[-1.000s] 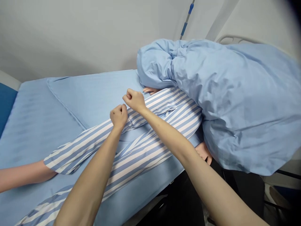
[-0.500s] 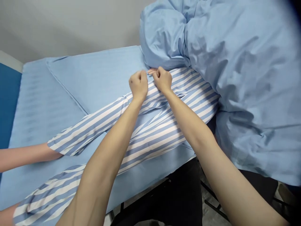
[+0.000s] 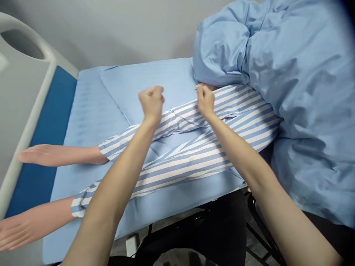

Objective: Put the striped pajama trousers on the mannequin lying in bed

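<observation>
On my feed I see a plain grey wall (image 3: 124, 33) on the far side, a bed's (image 3: 85, 114) pale end board (image 3: 24, 81) with blue panel (image 3: 44, 114) at left, shadowed grey floor (image 3: 251, 242) near right.

Bare hands (image 3: 152, 105) and slender bare forearms (image 3: 126, 177), black trousers (image 3: 224, 218), greyish upper clothing (image 3: 183, 257).

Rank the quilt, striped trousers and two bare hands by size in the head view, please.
1. Quilt
2. Striped trousers
3. Left hand and right hand: too alike to rank surely

Striped trousers (image 3: 180, 168) partly out of view behind L/R forearms (image 3: 122, 181)
</observation>
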Action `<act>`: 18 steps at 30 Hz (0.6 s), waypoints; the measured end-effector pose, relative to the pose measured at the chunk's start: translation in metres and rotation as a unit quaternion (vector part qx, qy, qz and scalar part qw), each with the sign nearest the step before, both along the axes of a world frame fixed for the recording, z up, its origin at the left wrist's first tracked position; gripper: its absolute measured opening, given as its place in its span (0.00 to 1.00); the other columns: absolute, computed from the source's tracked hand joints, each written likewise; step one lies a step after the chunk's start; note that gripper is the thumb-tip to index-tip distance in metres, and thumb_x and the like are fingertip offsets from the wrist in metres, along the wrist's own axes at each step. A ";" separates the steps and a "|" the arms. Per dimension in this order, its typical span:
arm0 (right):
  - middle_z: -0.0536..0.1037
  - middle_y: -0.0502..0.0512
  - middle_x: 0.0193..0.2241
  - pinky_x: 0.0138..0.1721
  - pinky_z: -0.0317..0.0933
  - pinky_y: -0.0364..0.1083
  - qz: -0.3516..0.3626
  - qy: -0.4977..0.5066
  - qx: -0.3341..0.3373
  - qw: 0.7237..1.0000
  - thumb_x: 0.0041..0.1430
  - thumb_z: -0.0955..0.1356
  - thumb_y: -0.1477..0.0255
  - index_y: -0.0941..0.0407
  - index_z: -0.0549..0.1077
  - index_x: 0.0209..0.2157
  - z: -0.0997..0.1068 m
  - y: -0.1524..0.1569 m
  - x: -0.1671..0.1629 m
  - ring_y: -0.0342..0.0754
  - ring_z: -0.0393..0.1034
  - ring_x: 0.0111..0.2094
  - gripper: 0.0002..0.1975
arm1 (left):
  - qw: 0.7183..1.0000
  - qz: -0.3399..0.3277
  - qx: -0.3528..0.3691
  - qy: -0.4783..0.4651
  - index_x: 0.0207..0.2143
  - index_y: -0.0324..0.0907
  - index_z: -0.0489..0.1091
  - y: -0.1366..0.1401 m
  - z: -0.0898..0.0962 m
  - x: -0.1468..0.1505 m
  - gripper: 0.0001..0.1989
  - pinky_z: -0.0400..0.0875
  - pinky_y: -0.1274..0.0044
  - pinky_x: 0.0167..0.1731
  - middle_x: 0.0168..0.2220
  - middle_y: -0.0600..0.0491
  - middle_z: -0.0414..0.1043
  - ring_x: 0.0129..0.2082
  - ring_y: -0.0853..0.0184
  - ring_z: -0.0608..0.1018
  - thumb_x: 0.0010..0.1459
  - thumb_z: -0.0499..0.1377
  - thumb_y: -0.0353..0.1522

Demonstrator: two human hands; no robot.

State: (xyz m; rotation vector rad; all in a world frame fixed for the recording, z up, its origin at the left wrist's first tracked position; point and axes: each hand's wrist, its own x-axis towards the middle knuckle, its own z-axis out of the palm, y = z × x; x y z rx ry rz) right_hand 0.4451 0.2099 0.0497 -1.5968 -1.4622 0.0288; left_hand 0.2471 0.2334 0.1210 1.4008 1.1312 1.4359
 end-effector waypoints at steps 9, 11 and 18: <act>0.53 0.44 0.20 0.31 0.47 0.41 0.230 0.098 -0.019 0.968 0.69 0.61 0.67 0.55 0.50 0.23 0.056 -0.011 -0.222 0.39 0.47 0.25 0.21 | 0.980 0.138 -0.138 0.028 0.17 0.44 0.55 0.001 -0.061 -0.154 0.17 0.51 0.75 0.20 0.14 0.58 0.52 0.16 0.74 0.56 0.57 0.55 0.31; 0.53 0.44 0.20 0.31 0.46 0.41 0.226 0.099 -0.051 0.968 0.69 0.62 0.67 0.55 0.51 0.22 0.049 -0.001 -0.242 0.39 0.47 0.26 0.21 | 0.979 0.115 -0.164 0.034 0.16 0.43 0.57 -0.006 -0.068 -0.164 0.15 0.51 0.75 0.19 0.14 0.58 0.54 0.16 0.74 0.56 0.53 0.56 0.31; 0.59 0.45 0.20 0.33 0.48 0.41 0.185 0.038 -0.147 0.971 0.68 0.62 0.67 0.55 0.57 0.21 0.018 0.008 -0.221 0.39 0.52 0.26 0.20 | 0.992 0.019 -0.082 0.091 0.15 0.43 0.58 -0.019 -0.065 -0.158 0.17 0.62 0.78 0.25 0.16 0.56 0.59 0.19 0.72 0.63 0.56 0.55 0.33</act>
